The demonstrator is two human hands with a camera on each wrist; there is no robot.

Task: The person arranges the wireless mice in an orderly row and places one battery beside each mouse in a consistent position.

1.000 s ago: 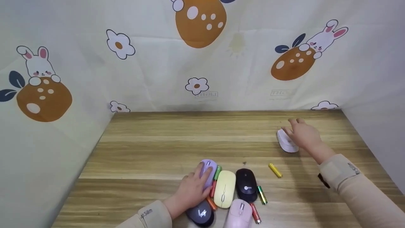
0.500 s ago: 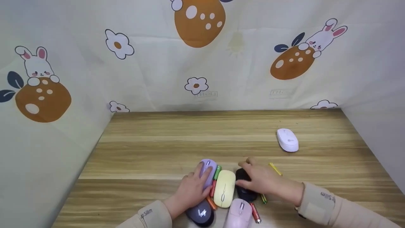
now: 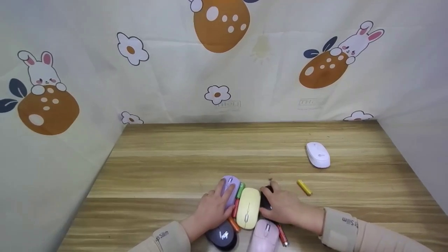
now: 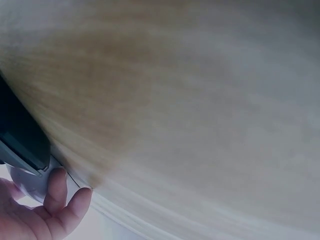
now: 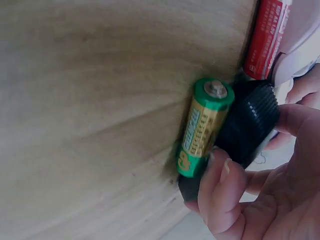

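My left hand [image 3: 210, 210] lies over a purple computer mouse [image 3: 236, 182], fingers on its top and left side, thumb at its right side. Part of that mouse also shows beside the fingers in the left wrist view. With the right hand [image 3: 286, 206] I grip a black mouse [image 3: 265, 203] by its sides, largely hiding it. A green and gold AA battery [image 5: 202, 130] lies against it in the right wrist view. Between both hands sits a yellow mouse [image 3: 249, 208]. Green [image 3: 240, 190] and red [image 3: 236, 208] batteries lie in line between the purple and yellow mice.
A dark mouse [image 3: 223, 238], an orange battery [image 3: 233, 224], a pink mouse [image 3: 263, 238] and another red battery [image 3: 282, 236] lie nearer the front. Farther right are a yellow battery [image 3: 304, 187] and a white mouse [image 3: 317, 155]. Patterned cloth [image 3: 168, 84] walls the table's back and sides.
My right hand has left the white mouse, come down and left, and taken hold of the black mouse. The left hand keeps its place on the purple mouse.
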